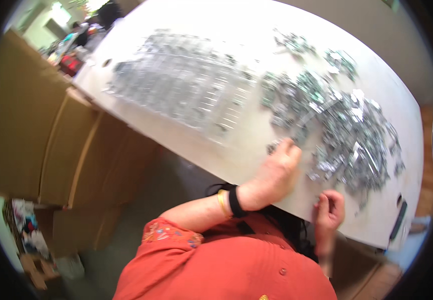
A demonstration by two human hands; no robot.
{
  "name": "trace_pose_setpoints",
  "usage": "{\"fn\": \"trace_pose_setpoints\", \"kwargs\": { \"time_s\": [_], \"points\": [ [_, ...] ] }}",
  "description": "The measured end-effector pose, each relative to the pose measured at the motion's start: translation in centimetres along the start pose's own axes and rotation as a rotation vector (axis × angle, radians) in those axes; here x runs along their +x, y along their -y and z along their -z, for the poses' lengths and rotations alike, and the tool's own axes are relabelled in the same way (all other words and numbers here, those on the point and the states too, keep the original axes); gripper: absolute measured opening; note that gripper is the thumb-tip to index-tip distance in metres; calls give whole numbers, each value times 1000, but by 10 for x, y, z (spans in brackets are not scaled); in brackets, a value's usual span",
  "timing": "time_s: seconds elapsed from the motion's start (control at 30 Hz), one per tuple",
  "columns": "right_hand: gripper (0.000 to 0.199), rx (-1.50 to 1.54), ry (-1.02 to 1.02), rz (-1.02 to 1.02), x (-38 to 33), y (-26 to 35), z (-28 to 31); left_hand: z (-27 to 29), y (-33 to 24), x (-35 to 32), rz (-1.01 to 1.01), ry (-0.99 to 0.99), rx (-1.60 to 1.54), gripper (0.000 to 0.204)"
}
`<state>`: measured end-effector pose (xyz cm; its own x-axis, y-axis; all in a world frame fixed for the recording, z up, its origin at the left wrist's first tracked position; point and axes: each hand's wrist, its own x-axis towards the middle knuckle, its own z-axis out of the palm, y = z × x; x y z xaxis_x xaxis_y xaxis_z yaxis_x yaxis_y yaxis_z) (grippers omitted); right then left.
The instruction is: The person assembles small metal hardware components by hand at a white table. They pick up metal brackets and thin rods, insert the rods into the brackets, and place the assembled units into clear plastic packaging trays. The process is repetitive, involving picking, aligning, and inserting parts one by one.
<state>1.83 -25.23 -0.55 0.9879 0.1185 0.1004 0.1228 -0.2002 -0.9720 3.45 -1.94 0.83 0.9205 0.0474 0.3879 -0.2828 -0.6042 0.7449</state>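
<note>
My left hand (275, 172) reaches over the white table, its fingers bent and drawn together. Small dark metal parts (273, 146) show right at its fingertips; blur hides what the fingers grip. Closer to the table's front edge, my right hand (329, 212) is curled, thumb against the fingers. Whatever is in that pinch is too small to make out. Beyond and to the right of both hands spreads a large loose heap of small silvery and greenish metal pieces (359, 132). Rows of clear plastic trays (171, 85) with small parts lie at the left.
The white table (151, 122) has a rounded far edge. Two smaller clusters of parts (296, 42) sit toward the back. A black strip-like object (399, 220) lies at the right edge. Large cardboard boxes (21, 120) stand left of the table, and another carton (364, 265) stands below it.
</note>
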Motion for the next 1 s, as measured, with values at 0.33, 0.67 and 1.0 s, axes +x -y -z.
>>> {"fn": "trace_pose_setpoints", "kwargs": {
  "time_s": [0.33, 0.67, 1.0],
  "points": [
    [10, -4, 28, 113, 5, 3, 0, 9, -10, 3, 83, 63, 10, 34],
    [10, 6, 35, 127, 5, 0, 0, 11, -12, 6, 12, 59, 35, 17],
    [10, 33, 40, 131, 6, 0, 1, 4, -13, 10, -40, 37, 170, 9]
  ]
}}
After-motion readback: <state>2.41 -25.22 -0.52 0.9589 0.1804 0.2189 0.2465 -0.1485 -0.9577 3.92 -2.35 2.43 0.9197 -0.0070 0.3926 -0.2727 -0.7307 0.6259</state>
